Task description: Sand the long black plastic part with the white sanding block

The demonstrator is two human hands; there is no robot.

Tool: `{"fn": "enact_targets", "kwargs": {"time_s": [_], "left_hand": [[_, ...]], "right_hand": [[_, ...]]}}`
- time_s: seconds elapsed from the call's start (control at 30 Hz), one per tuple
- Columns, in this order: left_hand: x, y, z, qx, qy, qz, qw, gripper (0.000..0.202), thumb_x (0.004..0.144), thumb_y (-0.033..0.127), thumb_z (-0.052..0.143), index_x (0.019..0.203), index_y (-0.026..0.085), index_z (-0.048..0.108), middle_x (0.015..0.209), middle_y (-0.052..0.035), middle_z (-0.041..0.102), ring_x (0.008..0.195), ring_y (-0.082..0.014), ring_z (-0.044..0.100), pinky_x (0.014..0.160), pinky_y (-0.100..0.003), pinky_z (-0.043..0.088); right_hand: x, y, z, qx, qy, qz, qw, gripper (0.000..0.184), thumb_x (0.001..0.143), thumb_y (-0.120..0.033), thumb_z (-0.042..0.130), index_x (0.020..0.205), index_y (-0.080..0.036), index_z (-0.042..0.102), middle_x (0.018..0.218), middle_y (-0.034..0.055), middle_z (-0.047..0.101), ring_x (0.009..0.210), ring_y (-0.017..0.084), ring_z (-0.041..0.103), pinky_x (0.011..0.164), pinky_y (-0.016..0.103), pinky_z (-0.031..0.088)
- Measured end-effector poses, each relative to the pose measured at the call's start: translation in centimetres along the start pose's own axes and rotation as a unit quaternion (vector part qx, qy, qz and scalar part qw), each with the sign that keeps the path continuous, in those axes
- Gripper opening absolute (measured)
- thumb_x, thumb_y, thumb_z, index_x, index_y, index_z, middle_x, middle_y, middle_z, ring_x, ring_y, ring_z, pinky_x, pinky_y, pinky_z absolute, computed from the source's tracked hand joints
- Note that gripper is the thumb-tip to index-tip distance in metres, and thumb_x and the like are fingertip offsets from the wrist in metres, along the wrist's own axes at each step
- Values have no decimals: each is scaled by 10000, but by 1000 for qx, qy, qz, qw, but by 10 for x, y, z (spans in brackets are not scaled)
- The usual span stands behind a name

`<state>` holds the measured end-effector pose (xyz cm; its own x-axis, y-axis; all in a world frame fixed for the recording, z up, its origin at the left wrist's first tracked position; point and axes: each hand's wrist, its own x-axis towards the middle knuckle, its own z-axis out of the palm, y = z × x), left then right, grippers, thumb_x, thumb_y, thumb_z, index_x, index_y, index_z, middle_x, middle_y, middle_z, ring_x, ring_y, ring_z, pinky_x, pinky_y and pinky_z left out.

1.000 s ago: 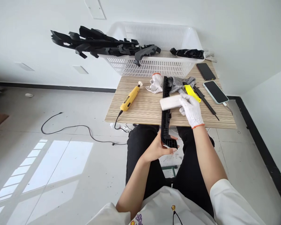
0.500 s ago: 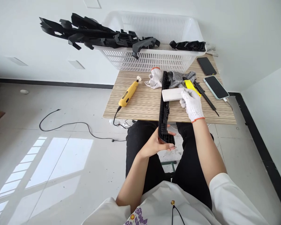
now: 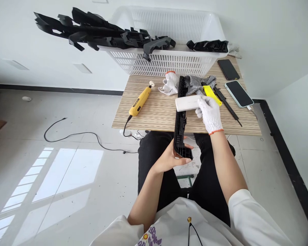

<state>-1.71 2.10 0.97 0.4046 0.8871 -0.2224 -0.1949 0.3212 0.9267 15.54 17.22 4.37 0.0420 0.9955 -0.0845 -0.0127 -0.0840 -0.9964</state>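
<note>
— Yellow rotary tool [image 3: 140,101] lies idle, centre-left on the worktop [image 3: 154,116]. And the hands?
— Lower centre, the bare left hand [image 3: 169,159] grips the near end of the black strip [image 3: 181,119]. A white block [image 3: 188,103], clasped by the gloved right hand [image 3: 210,114], lies across it. It looks like rubbing down; another stroke needs firm bracing.

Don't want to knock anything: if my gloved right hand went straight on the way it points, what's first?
Likely the yellow tool: the right hand points its white block left across the black strip, with bare table beyond. Depth is unclear.

White block [image 3: 188,103] slightly farther along strip [image 3: 180,127]
</note>
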Motion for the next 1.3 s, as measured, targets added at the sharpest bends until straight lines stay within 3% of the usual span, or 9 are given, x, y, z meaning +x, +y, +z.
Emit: {"fn": "enact_targets", "kwargs": {"time_s": [0.1,0.2,0.33,0.43,0.77,0.87,1.1,1.2,1.3], "left_hand": [[0,-1,0,-2,1,1,1000,816,704,330,894,1367,230,430,1181,-109,692,936,-245,715,747,-368,565],[1,-4,0,-14,3,9,1000,820,698,323,899,1367,237,434,1175,-106,699,950,-253,716,765,-378,565],[2,-7,0,-27,3,21,999,807,701,294,899,1363,236,441,1163,-103,709,988,-252,708,795,-378,567],[2,-7,0,-24,3,23,999,800,709,291,894,1365,234,441,1168,-104,707,1004,-251,704,791,-366,566],[1,-8,-1,-6,7,20,1000,776,722,328,888,1351,242,443,1184,-108,691,980,-244,709,749,-340,554],[0,-7,-1,-3,8,17,1000,776,725,335,886,1354,240,442,1179,-107,693,974,-245,711,737,-334,551],[0,-6,0,-2,10,12,1000,771,723,332,887,1349,240,445,1188,-107,698,960,-239,714,742,-333,555],[0,-7,0,0,12,10,1000,786,716,336,893,1355,240,446,1185,-111,700,970,-250,714,740,-336,555],[1,-7,0,2,13,11,1000,784,717,333,893,1356,239,448,1184,-111,701,974,-252,713,744,-339,554]], "right_hand": [[1,-3,0,-38,-28,27,998,272,851,-379,734,1022,-178,671,673,-27,657,437,62,545,340,151,392],[2,-5,-1,-31,50,18,998,210,903,-372,663,977,-176,662,580,-49,591,418,68,536,341,150,399],[3,-4,-1,-69,-5,18,997,222,864,-382,712,952,-184,668,575,-50,589,420,76,542,334,157,395],[3,-4,-1,-47,55,6,997,215,887,-399,683,912,-188,646,592,-47,586,434,64,535,346,146,392],[6,-5,0,-75,0,8,997,209,870,-389,697,924,-192,655,642,-42,610,429,58,526,335,145,374],[7,-4,-1,-55,53,2,997,225,885,-413,682,905,-195,628,616,-52,585,426,57,524,343,142,384],[10,0,-2,-45,60,-4,997,212,887,-401,680,891,-200,613,628,-45,599,439,62,539,354,148,395],[10,1,-3,-71,10,0,997,225,853,-399,719,910,-202,627,669,-34,626,449,69,551,352,157,400],[9,0,-2,-49,68,-5,996,217,888,-412,674,897,-205,608,626,-47,582,444,62,534,368,150,401]]}}
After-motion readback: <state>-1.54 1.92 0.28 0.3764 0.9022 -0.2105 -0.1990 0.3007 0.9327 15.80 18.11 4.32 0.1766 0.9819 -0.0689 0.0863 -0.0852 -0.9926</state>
